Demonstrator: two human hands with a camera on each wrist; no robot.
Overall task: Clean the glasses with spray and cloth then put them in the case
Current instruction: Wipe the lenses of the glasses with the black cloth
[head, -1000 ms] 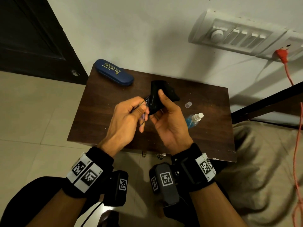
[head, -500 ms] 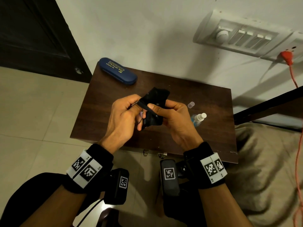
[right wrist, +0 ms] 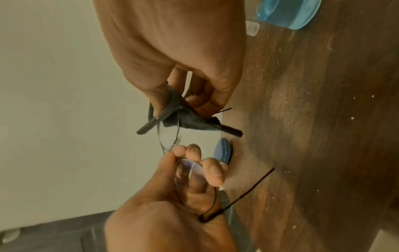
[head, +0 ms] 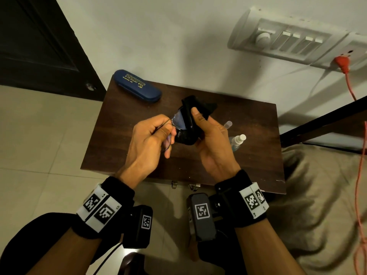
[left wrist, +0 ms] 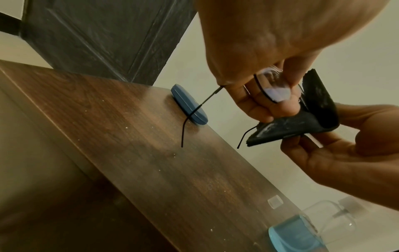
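Thin black wire glasses (head: 174,124) are pinched at one lens by the left hand (head: 148,143) above the table (head: 119,143). At its three o'clock, the other lens is pinched inside the cloth (head: 187,124) by the right hand (head: 213,143). Light, even rubbing is best applied on both faces; the closed case (head: 137,85) is left at eleven o'clock.

Dark wooden table (head: 123,147) was set against pale wall (head: 168,46). Dark panelled door (head: 35,46) was seen at far left, beige tiled floor (head: 39,135) below it. White switch panel (head: 288,42) was mounted on wall at upper right. Orange plug (head: 342,63) was seated just beside it, orange cord (head: 357,175) hung down right edge. Rumpled beige fabric (head: 321,195) was heaped right of table.
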